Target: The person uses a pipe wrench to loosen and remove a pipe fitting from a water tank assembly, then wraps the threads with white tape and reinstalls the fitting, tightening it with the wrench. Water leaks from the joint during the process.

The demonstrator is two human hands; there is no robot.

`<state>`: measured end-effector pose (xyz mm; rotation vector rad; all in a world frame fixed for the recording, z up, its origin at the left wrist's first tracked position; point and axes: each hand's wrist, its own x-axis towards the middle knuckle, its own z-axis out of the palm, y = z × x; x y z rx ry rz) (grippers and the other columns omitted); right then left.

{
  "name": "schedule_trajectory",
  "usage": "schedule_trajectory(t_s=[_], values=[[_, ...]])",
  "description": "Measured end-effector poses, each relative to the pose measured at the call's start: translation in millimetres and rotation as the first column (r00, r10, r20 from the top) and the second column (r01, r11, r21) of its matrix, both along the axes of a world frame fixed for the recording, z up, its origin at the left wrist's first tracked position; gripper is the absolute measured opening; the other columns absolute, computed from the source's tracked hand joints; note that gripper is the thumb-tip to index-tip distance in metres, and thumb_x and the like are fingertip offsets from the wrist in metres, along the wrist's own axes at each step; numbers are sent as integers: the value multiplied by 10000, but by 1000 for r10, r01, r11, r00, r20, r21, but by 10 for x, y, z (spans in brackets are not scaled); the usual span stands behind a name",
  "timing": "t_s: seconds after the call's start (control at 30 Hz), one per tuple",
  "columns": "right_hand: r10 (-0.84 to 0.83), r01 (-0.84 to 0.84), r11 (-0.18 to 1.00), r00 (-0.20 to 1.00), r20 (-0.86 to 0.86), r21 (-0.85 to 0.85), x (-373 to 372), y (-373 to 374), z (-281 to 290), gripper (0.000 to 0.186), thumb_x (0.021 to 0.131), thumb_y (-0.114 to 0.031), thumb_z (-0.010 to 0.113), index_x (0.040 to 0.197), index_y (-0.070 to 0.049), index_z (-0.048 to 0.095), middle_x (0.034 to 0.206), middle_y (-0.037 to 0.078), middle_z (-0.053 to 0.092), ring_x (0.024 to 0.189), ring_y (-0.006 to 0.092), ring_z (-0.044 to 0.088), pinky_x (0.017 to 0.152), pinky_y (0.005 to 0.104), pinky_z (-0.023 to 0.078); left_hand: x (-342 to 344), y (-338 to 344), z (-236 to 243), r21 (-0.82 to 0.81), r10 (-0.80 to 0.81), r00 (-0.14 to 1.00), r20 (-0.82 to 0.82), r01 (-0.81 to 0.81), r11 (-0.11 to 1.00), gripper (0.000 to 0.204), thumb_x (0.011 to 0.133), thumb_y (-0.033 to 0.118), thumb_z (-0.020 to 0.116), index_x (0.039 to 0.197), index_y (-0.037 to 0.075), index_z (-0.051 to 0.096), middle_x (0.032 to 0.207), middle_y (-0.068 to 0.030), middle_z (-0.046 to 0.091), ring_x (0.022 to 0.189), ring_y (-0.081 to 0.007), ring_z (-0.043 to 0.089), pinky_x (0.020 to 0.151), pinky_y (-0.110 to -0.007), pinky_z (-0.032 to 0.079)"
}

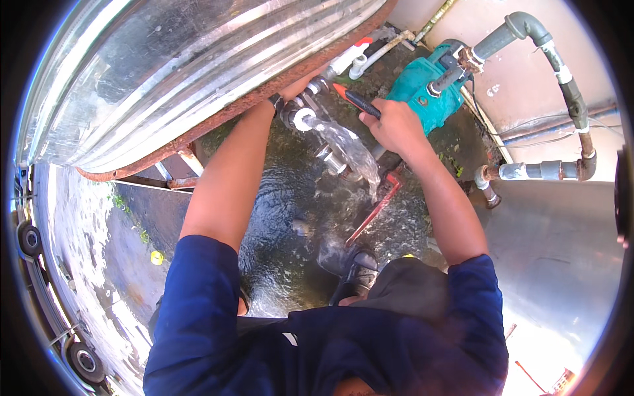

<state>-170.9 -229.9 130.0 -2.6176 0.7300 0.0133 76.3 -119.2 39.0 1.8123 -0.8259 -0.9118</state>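
My right hand (396, 125) grips the black-and-orange handle (356, 99) of a hand tool angled toward a metal pipe fitting (297, 112). Water (350, 148) pours from the fitting's open white end (305, 119) onto the wet ground. Behind that fitting, my left hand (297, 86) reaches up along the rusty rim, its fingers hidden. A white plastic valve with a red handle (347, 56) sits above. Below the stream lie more metal fittings (333, 158) and a long red tool (366, 221).
A corrugated metal tank (185, 79) with a rusty rim fills the upper left. A teal pump (436, 99) with grey pipes (541, 171) stands against the right wall. A metal panel (555, 244) is at lower right, vehicle wheels (86, 360) at far left, my shoe (356, 277) below.
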Motion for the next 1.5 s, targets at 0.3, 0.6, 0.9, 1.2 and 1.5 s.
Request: schedule_trajectory(t_s=[0.3,0.6,0.9,1.2,1.5], values=[[-29,25,999,993,111,32,-153,118,-201,307,907,-312,681,909,-5,693,786,243,689,806,433,685,748,521,536,-13,-68,163,72,-65,973,-220,83,994,780,789,723,727,1168,43,680,878,-54,692,658,-89,634,564,-265,521],[47,-46,990,999,6,-134,-219,34,-123,308,885,-319,691,887,-14,731,885,222,708,864,396,701,773,485,560,17,-108,89,189,85,996,-23,-79,979,1032,675,733,813,1337,-27,595,1061,-127,694,878,-156,651,769,-321,537],[98,-123,985,975,-200,-117,-199,-66,-62,302,889,-301,680,913,-5,734,953,216,692,903,403,691,803,487,552,-116,12,260,88,81,945,-318,-55,995,627,860,582,753,1161,36,683,969,-42,694,799,-112,630,722,-289,524],[33,-133,937,954,297,323,-485,-25,232,223,947,-207,629,1012,-6,700,979,204,720,915,350,711,821,448,549,-111,-46,264,117,107,943,-315,-74,990,518,871,566,750,1077,94,695,844,11,664,677,-84,602,607,-258,490],[287,-264,886,958,-3,381,533,100,-466,340,921,-260,635,1072,41,683,1004,252,708,905,363,678,834,437,519,11,-73,85,112,95,977,-191,-74,991,646,849,591,756,1203,58,672,962,-54,711,743,-140,650,662,-309,535]])
